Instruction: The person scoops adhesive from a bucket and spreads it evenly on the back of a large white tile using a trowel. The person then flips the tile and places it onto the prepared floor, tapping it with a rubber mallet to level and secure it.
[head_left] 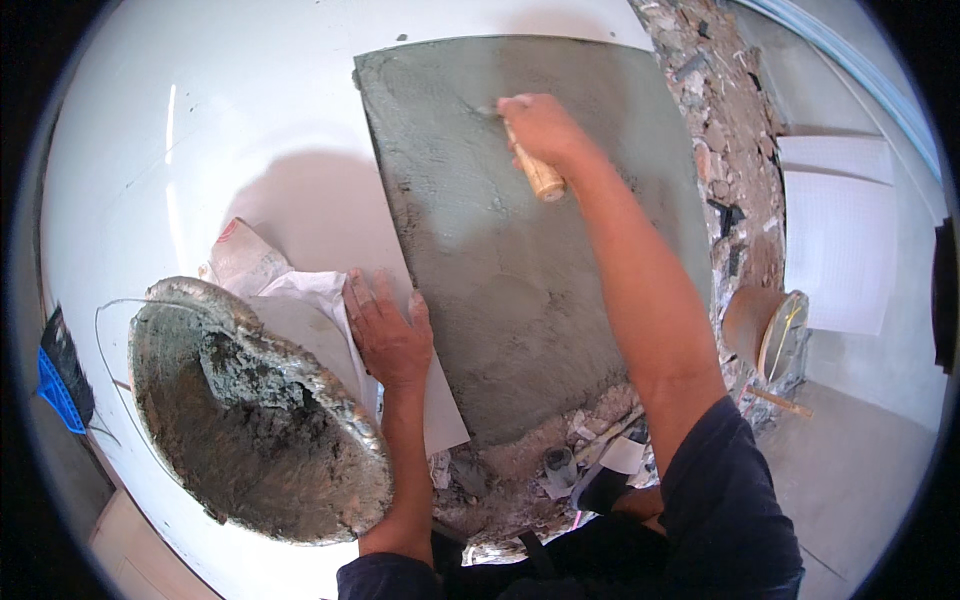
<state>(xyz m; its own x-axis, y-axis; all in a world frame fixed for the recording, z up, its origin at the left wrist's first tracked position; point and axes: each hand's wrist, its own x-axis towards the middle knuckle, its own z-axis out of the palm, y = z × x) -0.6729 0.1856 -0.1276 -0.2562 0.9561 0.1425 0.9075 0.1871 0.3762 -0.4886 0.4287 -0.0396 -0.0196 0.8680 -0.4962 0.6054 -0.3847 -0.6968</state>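
Wet grey mortar (520, 280) covers a rectangular patch beside large white tiles (150, 120). My right hand (532, 130) grips the wooden handle (543, 178) of a tool over the upper part of the mortar; its blade is hard to make out, probably a trowel's. My left hand (390, 335) lies flat with fingers apart on the tile near the mortar's edge, against a crumpled white sack (245, 255). Left of that arm, a mortar-caked bucket (240, 430) with a wire handle shows its rough inside.
Broken rubble (720, 160) lines the right side, with a brown cylindrical container (745, 330), white perforated sheets (835, 240) and pale blue pipes (850, 60) beyond. A blue brush (55, 390) is at far left. Debris (570, 470) lies below the mortar's near edge.
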